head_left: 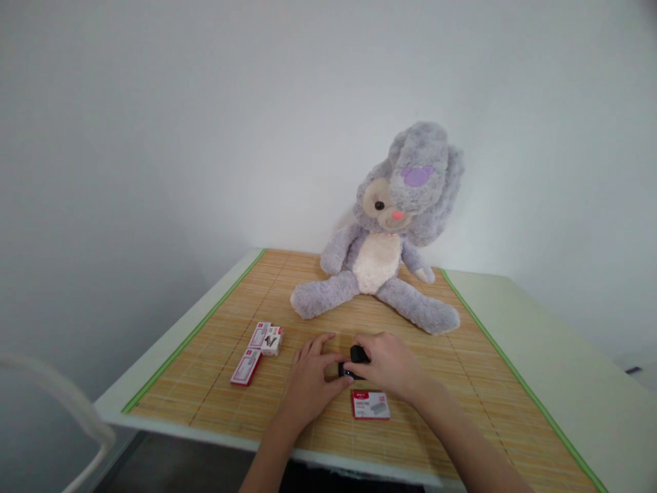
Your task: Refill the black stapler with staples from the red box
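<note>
A small black stapler lies on the bamboo mat, its upper part raised from its lower part at the left end. My right hand is closed around it from the right and covers most of it. From the left, my left hand has its thumb and forefinger at the stapler's left end, one on each side; the other fingers are spread over the mat. Just in front of the stapler lies a flat red and white staple box. What is between my right fingertips is too small to make out.
Two flat red and white boxes and a small white box lie to the left. A grey plush rabbit sits against the wall. The green-edged bamboo mat covers much of the white table. A blurred white cable hangs at left.
</note>
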`<state>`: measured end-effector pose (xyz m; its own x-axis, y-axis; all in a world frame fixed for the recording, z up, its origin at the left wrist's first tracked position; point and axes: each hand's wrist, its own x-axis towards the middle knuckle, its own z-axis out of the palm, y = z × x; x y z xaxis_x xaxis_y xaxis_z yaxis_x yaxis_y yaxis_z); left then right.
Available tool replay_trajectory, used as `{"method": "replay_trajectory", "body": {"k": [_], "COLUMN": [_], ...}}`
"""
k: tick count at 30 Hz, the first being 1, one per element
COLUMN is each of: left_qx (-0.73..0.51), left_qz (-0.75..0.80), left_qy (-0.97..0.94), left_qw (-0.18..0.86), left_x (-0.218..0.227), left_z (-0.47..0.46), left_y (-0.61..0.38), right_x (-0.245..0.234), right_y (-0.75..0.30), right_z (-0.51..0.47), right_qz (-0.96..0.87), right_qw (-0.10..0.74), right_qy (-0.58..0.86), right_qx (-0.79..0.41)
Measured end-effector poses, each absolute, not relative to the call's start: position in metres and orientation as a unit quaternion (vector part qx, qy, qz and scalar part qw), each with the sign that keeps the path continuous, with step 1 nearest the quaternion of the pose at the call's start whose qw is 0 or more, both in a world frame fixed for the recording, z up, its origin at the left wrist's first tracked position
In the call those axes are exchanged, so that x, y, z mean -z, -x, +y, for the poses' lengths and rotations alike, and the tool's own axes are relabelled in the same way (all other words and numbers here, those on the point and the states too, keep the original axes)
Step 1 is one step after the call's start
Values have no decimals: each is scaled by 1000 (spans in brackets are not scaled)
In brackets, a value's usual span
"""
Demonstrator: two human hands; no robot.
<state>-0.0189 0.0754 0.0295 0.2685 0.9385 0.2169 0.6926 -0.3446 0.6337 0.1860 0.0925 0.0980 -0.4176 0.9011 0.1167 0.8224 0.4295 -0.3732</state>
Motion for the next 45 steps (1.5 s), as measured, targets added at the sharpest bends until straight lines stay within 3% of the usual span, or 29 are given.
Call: {"method": "replay_trajectory", "body": {"k": [12,19,24,36,45], "left_qx": [-293,-333,-299,-227,-278], "left_qz": [528,535,462,419,598], "left_qy": [-767,-748,-791,-844,-733], "left_qw": [217,206,267,248,168], "left_x": [-29,-29,-46,-52,-42], "left_z": [75,73,55,36,41], "left_y": [18,17,10,-15,-15], "right_x": [-86,-50,-30,-31,-30], "right_y": [-222,-247,-250,-248,-249], "right_z": [83,68,61,57,52], "right_qz": [-830,-767,-737,-736,-720], "right_qw": [216,316,379,389,331], "right_qy": [469,501,514,507,565], "right_qx": [-209,-246,-219,-223,-231]}}
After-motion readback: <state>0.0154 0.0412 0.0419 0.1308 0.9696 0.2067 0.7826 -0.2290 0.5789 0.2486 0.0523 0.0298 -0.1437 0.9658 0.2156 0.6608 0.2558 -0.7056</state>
